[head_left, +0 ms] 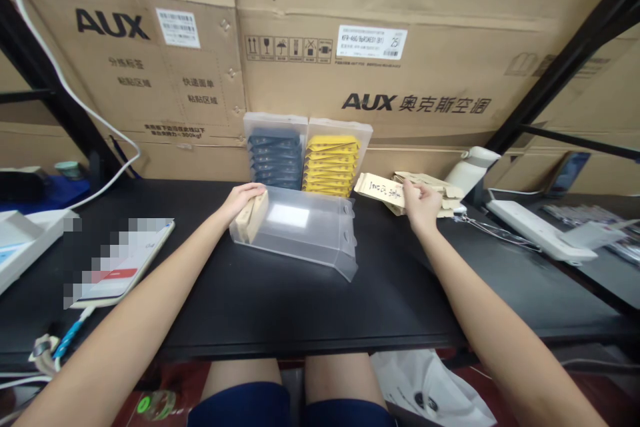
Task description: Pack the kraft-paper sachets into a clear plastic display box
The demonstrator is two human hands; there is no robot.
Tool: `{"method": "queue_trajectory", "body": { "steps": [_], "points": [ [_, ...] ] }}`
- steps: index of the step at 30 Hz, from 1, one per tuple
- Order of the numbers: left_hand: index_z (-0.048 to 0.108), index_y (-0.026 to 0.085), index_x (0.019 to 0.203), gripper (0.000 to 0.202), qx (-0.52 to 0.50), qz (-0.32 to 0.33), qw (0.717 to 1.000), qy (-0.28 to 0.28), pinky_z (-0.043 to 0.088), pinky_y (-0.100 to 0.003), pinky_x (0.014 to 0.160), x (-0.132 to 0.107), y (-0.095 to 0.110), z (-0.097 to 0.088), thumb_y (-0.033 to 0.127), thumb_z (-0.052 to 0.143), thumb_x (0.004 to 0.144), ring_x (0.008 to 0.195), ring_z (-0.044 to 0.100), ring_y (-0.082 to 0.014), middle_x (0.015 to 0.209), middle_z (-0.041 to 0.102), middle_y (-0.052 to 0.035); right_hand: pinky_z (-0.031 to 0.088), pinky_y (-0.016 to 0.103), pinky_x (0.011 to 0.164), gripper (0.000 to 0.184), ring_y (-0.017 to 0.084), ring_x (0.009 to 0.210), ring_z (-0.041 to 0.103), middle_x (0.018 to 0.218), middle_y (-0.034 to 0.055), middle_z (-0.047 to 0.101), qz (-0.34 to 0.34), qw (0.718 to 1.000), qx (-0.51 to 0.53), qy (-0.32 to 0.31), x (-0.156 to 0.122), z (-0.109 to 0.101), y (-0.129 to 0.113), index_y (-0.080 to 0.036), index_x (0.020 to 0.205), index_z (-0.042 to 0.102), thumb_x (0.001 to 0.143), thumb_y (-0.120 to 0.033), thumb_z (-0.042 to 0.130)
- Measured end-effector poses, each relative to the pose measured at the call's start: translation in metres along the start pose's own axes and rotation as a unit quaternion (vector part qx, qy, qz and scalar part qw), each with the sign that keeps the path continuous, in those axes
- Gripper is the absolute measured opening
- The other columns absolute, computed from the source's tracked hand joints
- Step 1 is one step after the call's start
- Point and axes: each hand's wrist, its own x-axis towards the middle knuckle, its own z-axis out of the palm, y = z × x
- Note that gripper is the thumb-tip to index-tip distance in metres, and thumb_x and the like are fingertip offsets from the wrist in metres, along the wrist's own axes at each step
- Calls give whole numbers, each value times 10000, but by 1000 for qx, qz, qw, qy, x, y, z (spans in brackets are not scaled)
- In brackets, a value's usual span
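Observation:
A clear plastic box [310, 240] lies on its side on the black table, its flaps open toward the right. Cream packets [253, 215] stand inside its left end. Closed around that end is my left hand [246, 199], fingers over the upper edge. My right hand [423, 205] pinches a cream packet [383, 190] with dark writing, tilted to the left. Just behind it lies a pile of similar packets [425, 183]. Two upright clear boxes stand at the back, one with blue packets [274, 157], the other with yellow packets [331, 161].
Large cardboard cartons [300, 87] form the wall behind. A white bottle [473, 170] leans at the back right, near a white device [540, 230] and cables. A phone [125, 267] with a cable lies at the left. Black metal posts [565, 60] flank the table.

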Motion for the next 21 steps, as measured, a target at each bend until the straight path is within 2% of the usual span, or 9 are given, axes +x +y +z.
{"method": "queue_trajectory", "body": {
  "steps": [5, 10, 15, 21],
  "points": [
    [748, 187, 815, 348, -3, 7, 1000, 3, 407, -362, 967, 1, 0, 0, 409, 755, 547, 1055, 610, -285, 988, 736, -66, 310, 248, 377, 362, 112, 379, 419, 464, 3, 540, 68, 988, 23, -137, 8, -16, -5, -148, 695, 642, 665, -502, 709],
    [750, 189, 824, 347, -14, 15, 1000, -6, 413, -357, 957, 3, -3, -1, 407, 761, 554, 1043, 614, -278, 993, 734, -66, 266, 220, 368, 409, 88, 401, 437, 493, 20, 574, 97, 959, 57, -261, 6, -28, -14, -132, 656, 639, 587, -510, 781],
    [751, 189, 828, 344, -13, 22, 1000, -9, 402, -358, 974, 4, -5, -1, 406, 758, 562, 1065, 604, -280, 1011, 732, -68, 321, 216, 419, 458, 90, 464, 484, 543, 11, 594, 117, 927, 88, -344, -5, -21, -21, -136, 656, 638, 530, -541, 809],
    [754, 192, 823, 332, -1, 22, 1000, -2, 402, -365, 976, 3, -4, -1, 408, 752, 571, 1073, 602, -292, 1004, 735, -67, 310, 221, 405, 461, 85, 430, 463, 499, -9, 542, 85, 907, 79, -404, -12, -13, -20, -159, 585, 566, 615, -578, 756]
  ]
}}
